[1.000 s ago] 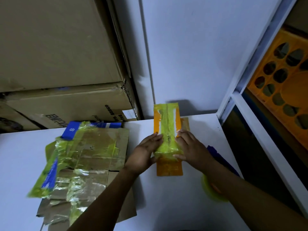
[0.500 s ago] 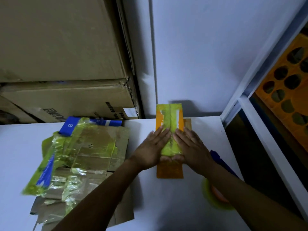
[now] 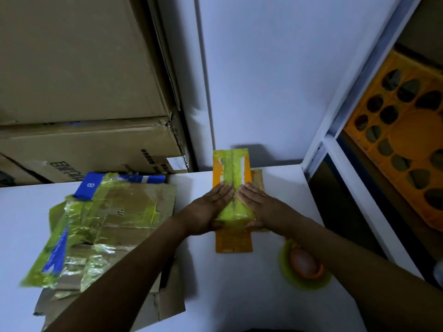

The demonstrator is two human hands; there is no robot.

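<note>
Tape [image 3: 231,171] lies along box [image 3: 233,240] at far table [image 3: 239,295] edge. My left hand [image 3: 206,209] and right hand [image 3: 261,207] press it, fingers [image 3: 221,191] straight; I should rub outward from centre, evenly.

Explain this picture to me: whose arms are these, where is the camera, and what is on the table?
There is no machine: a person works with bare hands, and one head-worn camera looks down at them. The left hand and right hand lie flat, fingers straight, pressing yellow-green tape onto a flat orange carton on the white table. Nothing is gripped. Left of it lies a pile of flattened, taped cardboard; a tape roll sits near the right forearm.
</note>
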